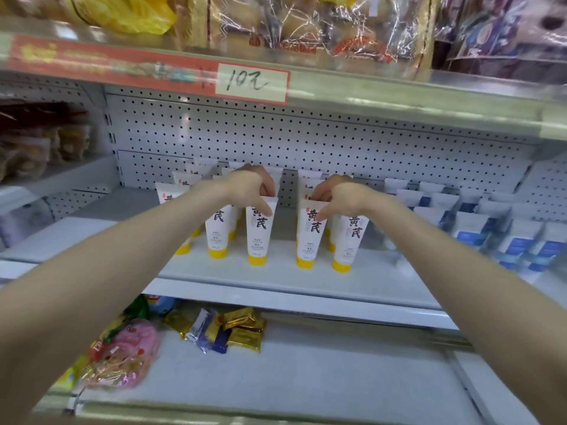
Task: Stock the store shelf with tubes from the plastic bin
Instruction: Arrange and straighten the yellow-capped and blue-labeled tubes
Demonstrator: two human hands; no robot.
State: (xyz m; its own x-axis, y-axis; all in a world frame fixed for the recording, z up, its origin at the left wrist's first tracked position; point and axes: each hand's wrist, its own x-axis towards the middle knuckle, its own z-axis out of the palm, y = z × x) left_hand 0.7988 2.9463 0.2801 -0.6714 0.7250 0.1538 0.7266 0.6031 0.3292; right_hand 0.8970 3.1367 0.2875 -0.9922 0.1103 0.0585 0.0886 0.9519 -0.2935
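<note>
Head view: both bare forearms reach forward and slightly up from the lower corners, converging over the middle shelf. The left hand (251,185) bends down at the wrist. Its grip is clamped on the flat crimped top of a white squeeze tube with a yellow cap (259,237), thumb on the printed front and fingers curled behind. The right hand (340,194) mirrors it, its grip pinched on the top edge of a second white yellow-capped tube (307,240), just beside the first. Both tubes stand upright, cap down, with their caps on or just above the shelf near its front edge.

More matching white tubes with yellow caps (349,240) stand in rows to either side of these two and behind them. The white metal store shelf (399,271) carries them all. A white perforated back panel (276,133) rises behind it. On the right half of the shelf stand blurred white-and-blue tubes (478,231).

The shelf above has a red edge strip with a white handwritten price label (253,84). Cellophane-wrapped packages (306,26) sit on top of it. The lower white shelf (306,378) holds gold and silver foil packets (242,329) and a pink crinkly plastic bag of sweets (129,354) at its left.
</note>
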